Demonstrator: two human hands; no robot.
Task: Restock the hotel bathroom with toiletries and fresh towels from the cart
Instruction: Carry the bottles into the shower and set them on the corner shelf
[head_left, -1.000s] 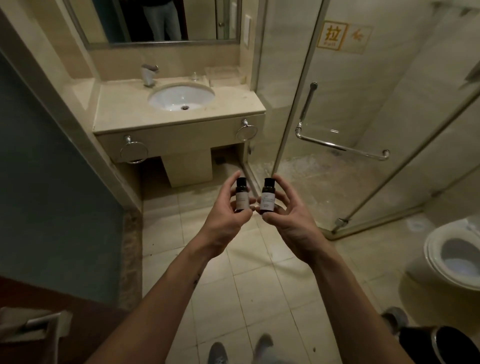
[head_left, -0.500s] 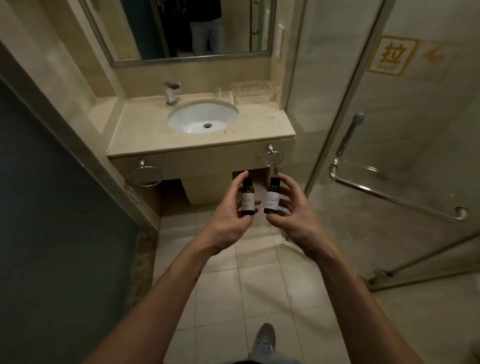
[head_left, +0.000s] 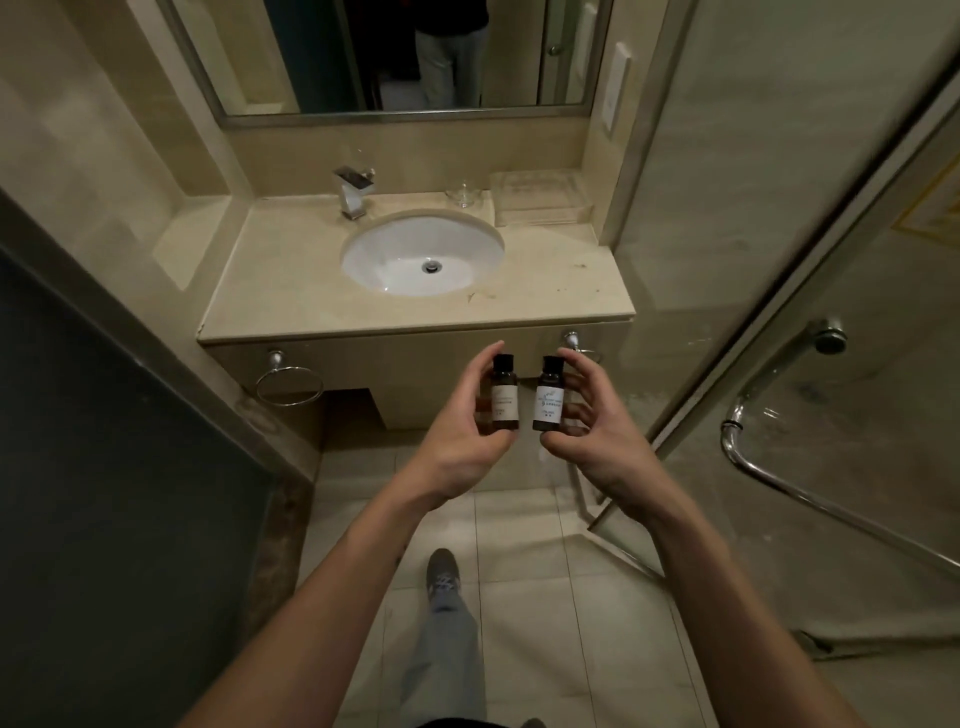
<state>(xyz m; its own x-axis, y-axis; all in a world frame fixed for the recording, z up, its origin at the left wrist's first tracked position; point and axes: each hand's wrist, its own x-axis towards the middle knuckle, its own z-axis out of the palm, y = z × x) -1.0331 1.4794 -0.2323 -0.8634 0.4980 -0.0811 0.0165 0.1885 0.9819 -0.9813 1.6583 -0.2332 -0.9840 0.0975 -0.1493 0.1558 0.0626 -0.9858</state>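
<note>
Toiletry bottles at frame centre, upright, labels toward camera. Left bottle (head_left: 505, 393) is pinched between thumb and curled fingers of left hand (head_left: 460, 447); right bottle (head_left: 549, 396) likewise in right hand (head_left: 597, 447). Bottles sit just beside each other, not touching, in front of the counter (head_left: 291, 306) edge. Judgement: kept upright for setting down near clear tray (head_left: 540, 200), upper right.

Sink (head_left: 422, 253) is set mid-counter (head_left: 291, 306) at upper centre; faucet (head_left: 354, 190) behind it; mirror (head_left: 400, 57) along the top; two bottles (head_left: 504, 393) (head_left: 549, 394) held side by side below the counter edge.
</note>
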